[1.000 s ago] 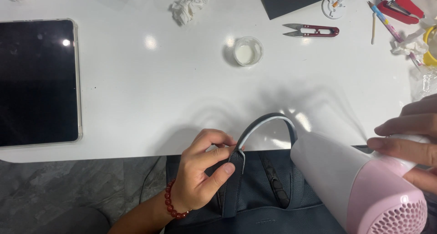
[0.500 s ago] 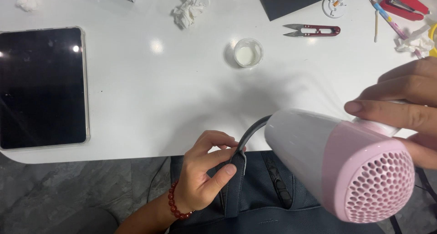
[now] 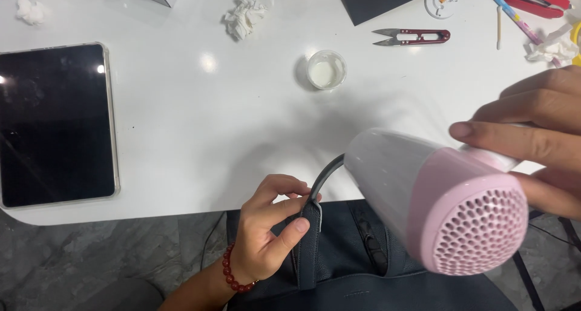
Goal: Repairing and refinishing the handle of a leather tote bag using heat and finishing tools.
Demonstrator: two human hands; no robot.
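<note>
**A:** At the lower right of the frame, the right hand (image 3: 538, 138) is wrapped around a pink and white dryer (image 3: 436, 199). Its long axis runs from lower right to upper left: perforated back end toward the camera, nozzle aimed up-left at the strap (image 3: 327, 175).

**B:** And the other hand?

**A:** The left hand (image 3: 269, 232), bottom centre, is pinched shut on the base of that dark strap, thumb on the front and fingers curled behind. The strap belongs to a dark blue bag (image 3: 363, 262) sitting just below the edge of the white table (image 3: 200, 123). There's a red bead bracelet (image 3: 233, 274) on that wrist.

**B:** Can you see the right grip clearly?

**A:** Fingers lie across the dryer's body and it's closed on it, but the handle is hidden.

**B:** What else is on the table?

**A:** Counted: one black tablet (image 3: 54, 123) at far left, one small round clear cup (image 3: 327, 69) upper centre, one pair of red-handled snips (image 3: 411, 37) right of it, and three crumpled white tissue wads, at upper left (image 3: 30, 9), top centre (image 3: 244, 17) and right edge (image 3: 554, 48). Some pens and red tools sit in the upper right corner, too cropped to count. No labels I can make out.
</note>
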